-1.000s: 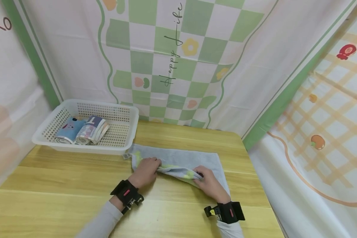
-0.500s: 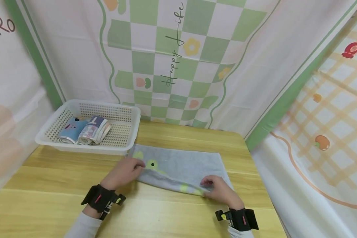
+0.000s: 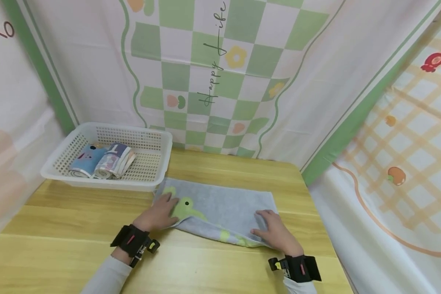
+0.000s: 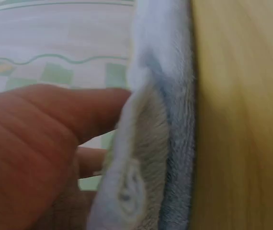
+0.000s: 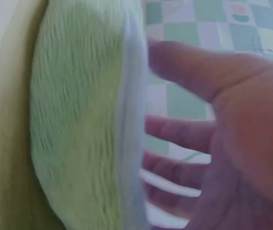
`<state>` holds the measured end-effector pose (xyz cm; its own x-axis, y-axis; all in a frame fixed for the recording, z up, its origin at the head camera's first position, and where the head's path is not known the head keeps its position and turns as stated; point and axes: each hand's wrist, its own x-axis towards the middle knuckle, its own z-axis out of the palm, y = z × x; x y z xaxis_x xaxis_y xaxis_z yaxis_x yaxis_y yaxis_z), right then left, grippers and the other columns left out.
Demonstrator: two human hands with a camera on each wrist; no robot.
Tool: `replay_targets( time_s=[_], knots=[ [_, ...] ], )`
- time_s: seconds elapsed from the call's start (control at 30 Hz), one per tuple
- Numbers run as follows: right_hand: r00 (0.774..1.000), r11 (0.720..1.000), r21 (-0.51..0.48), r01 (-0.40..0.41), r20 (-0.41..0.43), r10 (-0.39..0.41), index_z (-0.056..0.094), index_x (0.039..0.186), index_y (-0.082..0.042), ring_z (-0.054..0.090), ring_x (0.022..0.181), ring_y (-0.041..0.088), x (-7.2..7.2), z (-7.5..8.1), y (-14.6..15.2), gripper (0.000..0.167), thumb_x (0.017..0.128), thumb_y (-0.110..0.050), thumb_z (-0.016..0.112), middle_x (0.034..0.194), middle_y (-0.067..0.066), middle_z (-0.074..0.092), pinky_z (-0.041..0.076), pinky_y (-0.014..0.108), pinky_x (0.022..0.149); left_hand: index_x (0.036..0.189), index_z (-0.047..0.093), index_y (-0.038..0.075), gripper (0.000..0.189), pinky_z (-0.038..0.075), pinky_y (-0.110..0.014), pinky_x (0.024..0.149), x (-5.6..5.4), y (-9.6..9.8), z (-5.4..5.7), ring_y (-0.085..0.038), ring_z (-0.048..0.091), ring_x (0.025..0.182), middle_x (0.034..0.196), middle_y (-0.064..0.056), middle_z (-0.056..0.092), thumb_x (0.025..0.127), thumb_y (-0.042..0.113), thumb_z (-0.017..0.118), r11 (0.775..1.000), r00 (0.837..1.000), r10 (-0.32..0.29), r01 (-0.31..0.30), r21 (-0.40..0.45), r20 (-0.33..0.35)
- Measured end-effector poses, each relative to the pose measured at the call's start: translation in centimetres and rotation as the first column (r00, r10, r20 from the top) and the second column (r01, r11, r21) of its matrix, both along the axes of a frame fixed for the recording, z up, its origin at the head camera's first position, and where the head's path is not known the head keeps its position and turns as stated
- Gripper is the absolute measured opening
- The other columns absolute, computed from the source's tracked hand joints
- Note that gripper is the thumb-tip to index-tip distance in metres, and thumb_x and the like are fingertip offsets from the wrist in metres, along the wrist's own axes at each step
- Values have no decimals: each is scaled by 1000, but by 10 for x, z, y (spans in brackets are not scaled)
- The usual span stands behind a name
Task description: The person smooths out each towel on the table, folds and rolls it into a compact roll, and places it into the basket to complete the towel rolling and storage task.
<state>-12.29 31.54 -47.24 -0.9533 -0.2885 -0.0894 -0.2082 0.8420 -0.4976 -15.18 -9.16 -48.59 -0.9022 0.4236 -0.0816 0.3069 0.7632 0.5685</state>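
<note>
A grey-blue towel (image 3: 224, 204) with light green figures lies folded over on the wooden table. Its near edge forms a loose fold whose inner layer shows. On the towel's left end rests my left hand (image 3: 158, 213), fingers spread; in the left wrist view the thumb touches the towel edge (image 4: 175, 120). My right hand (image 3: 277, 233) lies on the right end with its fingers loosely bent and apart. The right wrist view shows the green side of the fold (image 5: 79, 105) beside the extended thumb and fingers, with nothing pinched.
A white plastic basket (image 3: 106, 184) stands at the back left, close to the towel's far left corner. Inside are two rolled cloths, one blue (image 3: 88, 161) and one patterned (image 3: 112, 161). Printed curtains (image 3: 220, 73) hang behind and beside the table (image 3: 213, 269).
Both hands pulled the towel's near edge toward me and flattened it. They moved apart toward its two ends, then let go of the edge and now rest on top.
</note>
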Motion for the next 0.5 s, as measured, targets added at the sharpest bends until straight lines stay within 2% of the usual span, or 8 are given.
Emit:
replay_targets(
  time_s=[0.07, 0.17, 0.33, 0.5],
  knots=[
    [1000, 998, 71, -4, 11, 3, 49, 144, 7, 41, 136, 53, -1, -2, 4, 82, 81, -30, 86, 146, 35, 44, 39, 63, 109, 148, 43, -8, 71, 25, -65, 118, 0, -2, -2, -55, 22, 147, 157, -40, 24, 92, 25, 72, 1000, 999, -8, 8, -16, 44],
    [999, 992, 120, -29, 33, 25, 42, 148, 10, 33, 141, 57, -2, -6, 11, 95, 75, -26, 91, 151, 40, 34, 38, 65, 109, 152, 37, -7, 81, 21, -65, 119, -1, -6, -5, -53, 15, 150, 161, -37, 16, 90, 30, 74, 1000, 995, -21, 20, 7, 93],
    [999, 996, 81, -42, 33, 39, 37, 150, 11, 24, 142, 61, -1, -9, 21, 111, 65, -24, 97, 154, 43, 25, 33, 69, 111, 156, 32, -3, 99, 19, -68, 118, -2, -17, -9, -51, 8, 152, 164, -33, 7, 79, 31, 84, 994, 987, -73, 61, 90, 140],
    [998, 997, 69, -44, 56, 40, 31, 153, 11, 15, 143, 64, -3, -13, 27, 121, 60, -27, 99, 155, 46, 15, 24, 73, 113, 157, 32, -2, 113, 19, -72, 115, 0, -25, -7, -53, 4, 151, 165, -31, 4, 67, 28, 93, 983, 976, -134, 109, 147, 169]
  ],
)
